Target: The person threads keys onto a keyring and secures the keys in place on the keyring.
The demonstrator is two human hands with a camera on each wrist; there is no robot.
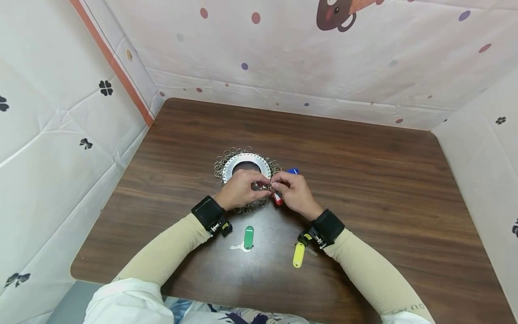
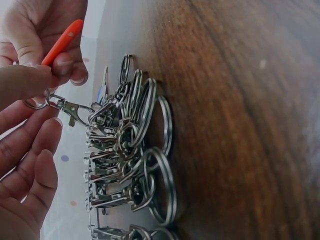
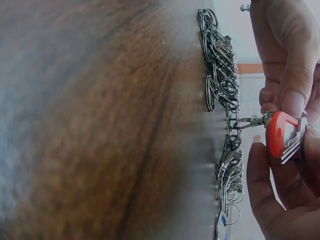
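Note:
A flat silver ring plate point(image 1: 239, 158) lies on the table, its edge lined with swivel clasps point(image 2: 107, 200) and split rings point(image 2: 162, 187). My left hand point(image 1: 239, 189) reaches over its near right part and pinches a split ring point(image 2: 34, 104) on one clasp point(image 2: 72, 111). Opposite it, fingertips close by, my right hand point(image 1: 298, 194) grips a red key tag point(image 3: 276, 135) with a key point(image 3: 294, 142) lying along it. The tag sits right at the pinched ring; the fingers hide where they meet.
A blue key tag point(image 1: 293, 171) lies beside the plate, just beyond my right hand. Nearer my body are a green key tag point(image 1: 248, 237) with its key point(image 1: 236, 247) and a yellow key tag point(image 1: 298, 255) with a key point(image 1: 311, 251). Patterned cloth walls point(image 1: 283, 67) border the wooden table point(image 1: 364, 166).

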